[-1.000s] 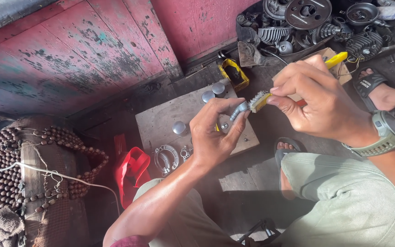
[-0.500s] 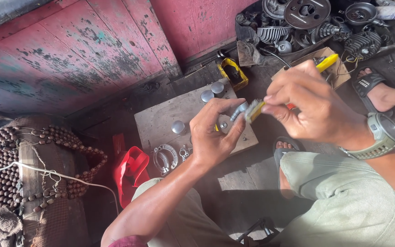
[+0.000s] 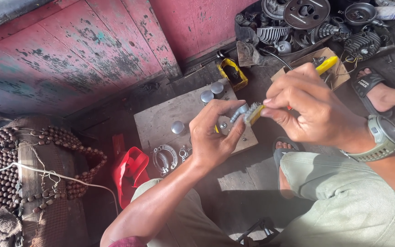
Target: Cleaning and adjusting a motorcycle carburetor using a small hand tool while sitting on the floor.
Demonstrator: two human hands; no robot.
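My left hand (image 3: pixel 215 135) pinches a small grey metal part (image 3: pixel 238 112) between thumb and fingers, held above a wooden board (image 3: pixel 161 121). My right hand (image 3: pixel 309 107) grips a yellow-handled wire brush (image 3: pixel 255 113); its bristles press against the metal part and the yellow handle end sticks out behind my fingers. A grey watch sits on my right wrist. Three round metal caps (image 3: pixel 178 127) stand on the board.
Brake shoes (image 3: pixel 164 158) and a red plastic piece (image 3: pixel 131 171) lie left of my knee. A yellow box (image 3: pixel 233 74) sits behind the board. Engine parts (image 3: pixel 307 18) are piled at the back right. A sandalled foot (image 3: pixel 380 91) is at right, a beaded cover (image 3: pixel 5 160) at left.
My right hand has drawn the brush back and forth along the metal part, moving slightly left and down. My left hand keeps its hold nearly in place.
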